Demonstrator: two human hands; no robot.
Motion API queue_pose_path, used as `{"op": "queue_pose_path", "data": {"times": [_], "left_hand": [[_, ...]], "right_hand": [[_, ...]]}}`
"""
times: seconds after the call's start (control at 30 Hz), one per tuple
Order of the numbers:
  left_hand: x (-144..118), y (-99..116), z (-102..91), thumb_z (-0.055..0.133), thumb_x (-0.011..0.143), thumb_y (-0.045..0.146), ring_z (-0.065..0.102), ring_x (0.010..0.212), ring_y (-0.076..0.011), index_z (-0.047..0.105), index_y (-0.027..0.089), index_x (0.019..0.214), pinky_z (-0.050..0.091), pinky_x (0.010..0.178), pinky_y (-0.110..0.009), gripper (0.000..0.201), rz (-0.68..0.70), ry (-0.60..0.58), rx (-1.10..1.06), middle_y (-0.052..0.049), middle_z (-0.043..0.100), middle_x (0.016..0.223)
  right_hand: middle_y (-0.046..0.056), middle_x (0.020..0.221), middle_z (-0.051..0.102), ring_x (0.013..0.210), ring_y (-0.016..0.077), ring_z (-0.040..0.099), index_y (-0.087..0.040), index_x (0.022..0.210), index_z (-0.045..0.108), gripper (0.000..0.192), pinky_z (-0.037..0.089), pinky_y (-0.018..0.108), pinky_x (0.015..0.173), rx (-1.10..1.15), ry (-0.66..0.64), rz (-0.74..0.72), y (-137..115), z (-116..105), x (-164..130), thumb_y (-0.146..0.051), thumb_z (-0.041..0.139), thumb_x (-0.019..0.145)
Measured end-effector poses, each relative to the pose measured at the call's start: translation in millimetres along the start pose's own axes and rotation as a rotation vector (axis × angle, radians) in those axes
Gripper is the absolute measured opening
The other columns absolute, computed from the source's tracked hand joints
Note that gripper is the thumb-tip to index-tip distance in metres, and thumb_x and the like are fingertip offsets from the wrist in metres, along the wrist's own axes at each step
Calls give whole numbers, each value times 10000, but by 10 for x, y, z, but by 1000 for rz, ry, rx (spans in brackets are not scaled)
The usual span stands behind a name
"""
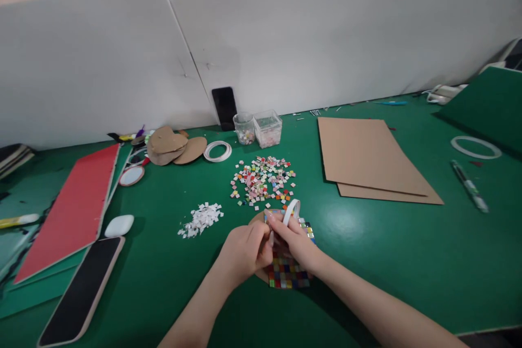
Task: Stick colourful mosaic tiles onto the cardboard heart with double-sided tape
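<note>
My left hand (pixel 246 254) is closed in a pinch, its fingertips meeting those of my right hand (pixel 297 242); what lies between them is too small to make out. A narrow white roll of tape (pixel 292 210) stands on edge in my right hand, which is closed round it. Beneath both hands lies a sheet of multicoloured mosaic tiles (pixel 289 277), partly hidden by the fingers. A brown cardboard disc (pixel 261 274) shows at its left edge. Just beyond the hands, small loose tiles (pixel 263 179) are spread in a heap.
White paper bits (pixel 202 219) lie left of my hands. Farther left are a phone (pixel 84 291), a white case (pixel 119 225) and a red board (pixel 73 206). Two clear containers (pixel 268 129) stand at the back. Cardboard sheets (pixel 362 152) and a pen (pixel 468 186) lie right.
</note>
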State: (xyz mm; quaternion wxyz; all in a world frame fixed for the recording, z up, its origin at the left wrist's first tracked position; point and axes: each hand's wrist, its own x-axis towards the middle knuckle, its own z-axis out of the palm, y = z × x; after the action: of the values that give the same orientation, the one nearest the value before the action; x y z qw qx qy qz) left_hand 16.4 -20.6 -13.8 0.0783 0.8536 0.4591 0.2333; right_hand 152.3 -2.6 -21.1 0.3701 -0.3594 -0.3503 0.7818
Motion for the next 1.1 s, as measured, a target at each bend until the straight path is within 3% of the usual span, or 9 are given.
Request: {"op": "queue_pose_path", "data": {"times": [0.13,0.33,0.57,0.67,0.83,1.1], "left_hand": [[9,1,-18,324,803,169,484,434,-130,424,201,702,314,427,-228,146,-9,-5,48,28,503,518],[4,-10,-25,315,794,158,486,464,-145,420,197,728,290,443,-243,130,-60,-111,40,18,489,555],[-13,-21,-25,330,805,175,411,471,-112,357,212,736,248,462,-220,83,-237,-203,-228,55,401,564],[-30,-27,-11,341,816,190,380,487,-103,349,214,738,250,475,-211,82,-324,-192,-349,63,380,569],[-50,-34,14,336,857,242,355,498,-99,352,213,721,249,482,-213,139,-429,-141,-419,64,356,577],[-9,-3,-14,322,876,257,417,540,-99,419,201,783,305,520,-209,145,-453,-106,-551,55,427,611]], "right_hand": [[-45,567,439,546,93,391,-189,611,485,374,336,222,542,-166,-21,-107,-26,-2,-7,-523,520,777],[-31,611,439,607,113,418,-188,670,495,359,367,246,622,-393,-34,-207,-42,-46,12,-468,398,871],[-27,615,448,591,110,421,-191,655,448,384,372,235,592,-500,-59,-267,-95,-38,5,-453,319,905],[-31,600,443,566,111,423,-203,651,417,371,368,233,566,-663,-8,-308,-103,-62,-5,-433,295,916],[14,697,566,628,143,511,-202,798,508,277,377,254,591,-1093,41,-446,-88,-136,8,-359,314,919],[53,833,622,755,171,558,-202,891,554,229,413,277,666,-1137,15,-536,-58,-162,30,-288,344,911]]}}
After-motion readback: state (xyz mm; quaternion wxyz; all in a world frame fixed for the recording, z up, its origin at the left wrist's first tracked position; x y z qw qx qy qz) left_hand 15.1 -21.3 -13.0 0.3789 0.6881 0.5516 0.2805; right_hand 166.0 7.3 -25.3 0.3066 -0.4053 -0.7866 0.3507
